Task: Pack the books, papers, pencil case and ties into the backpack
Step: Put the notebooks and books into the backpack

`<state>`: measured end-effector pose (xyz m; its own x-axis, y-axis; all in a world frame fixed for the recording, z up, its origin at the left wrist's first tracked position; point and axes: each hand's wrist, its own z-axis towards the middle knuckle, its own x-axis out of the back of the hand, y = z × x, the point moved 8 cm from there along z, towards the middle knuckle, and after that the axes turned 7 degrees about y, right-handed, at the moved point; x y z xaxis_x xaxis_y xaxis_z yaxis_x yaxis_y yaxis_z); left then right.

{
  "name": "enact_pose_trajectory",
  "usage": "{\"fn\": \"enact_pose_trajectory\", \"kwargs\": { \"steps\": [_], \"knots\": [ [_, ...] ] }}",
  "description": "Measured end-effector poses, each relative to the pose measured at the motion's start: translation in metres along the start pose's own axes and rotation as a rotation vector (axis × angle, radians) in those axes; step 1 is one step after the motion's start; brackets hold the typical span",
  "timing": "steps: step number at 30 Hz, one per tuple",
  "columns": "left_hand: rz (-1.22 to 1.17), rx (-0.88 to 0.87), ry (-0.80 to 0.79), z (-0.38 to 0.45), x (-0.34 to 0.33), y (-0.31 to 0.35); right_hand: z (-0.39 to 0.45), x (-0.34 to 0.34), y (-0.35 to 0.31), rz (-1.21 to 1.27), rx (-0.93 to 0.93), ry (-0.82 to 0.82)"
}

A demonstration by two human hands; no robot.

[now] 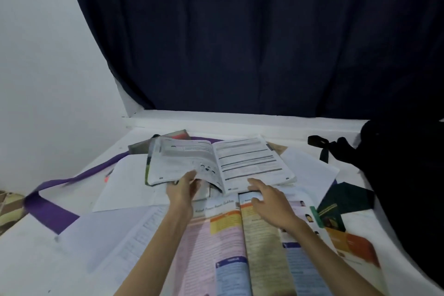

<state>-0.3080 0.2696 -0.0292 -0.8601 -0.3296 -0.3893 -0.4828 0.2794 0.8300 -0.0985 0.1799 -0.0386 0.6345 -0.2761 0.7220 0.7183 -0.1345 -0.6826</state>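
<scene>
Fingers of left hand [183, 188] curled under near edge of open grey workbook [216, 162], thumb on top of left page, gripping and lifting that side. Right hand [269, 202] spread flat, fingers straight and slightly apart, pressing on top edge of open colourful textbook [228, 243], just below workbook's right page. Workbook open face up, lying over loose white papers [127, 187] in middle of white surface [28, 267]. Textbook open nearer to camera, pink and yellow pages showing, partly under both forearms. Purple tie [60, 190] stretched from behind workbook out to left, wide end on surface near left edge. Dark green booklet [334, 214] to right of textbook, partly over an orange-covered book [355, 245]. Black backpack [406, 175] slumped at far right, black strap [322, 144] trailing toward papers. Small grey case-like item [165, 142] behind workbook, too blurred to identify. Dark blue curtain [240, 43] hanging behind, white wall [36, 67] at left.
</scene>
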Motion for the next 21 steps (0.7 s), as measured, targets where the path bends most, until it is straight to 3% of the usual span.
{"fn": "enact_pose_trajectory", "kwargs": {
  "steps": [4,7,12,16,18,21],
  "knots": [
    [0.457,-0.256,-0.322,-0.016,-0.055,0.026,0.017,0.02,0.012,0.452,-0.156,0.053],
    [0.741,-0.386,-0.468,-0.018,-0.092,0.023,0.028,0.047,0.019,0.671,-0.222,0.119],
    [0.963,-0.413,-0.684,-0.011,-0.137,-0.004,0.051,0.082,0.044,0.676,-0.321,0.276],
    [1.212,-0.389,-1.047,-0.01,-0.155,-0.041,0.065,0.091,0.066,0.562,-0.414,0.309],
    [1.236,-0.525,-0.935,0.015,-0.155,-0.043,0.069,0.092,0.082,0.476,-0.472,0.315],
    [1.323,-0.629,-0.45,0.07,-0.133,-0.03,0.08,0.095,0.099,0.248,-0.466,0.335]
  ]
}}
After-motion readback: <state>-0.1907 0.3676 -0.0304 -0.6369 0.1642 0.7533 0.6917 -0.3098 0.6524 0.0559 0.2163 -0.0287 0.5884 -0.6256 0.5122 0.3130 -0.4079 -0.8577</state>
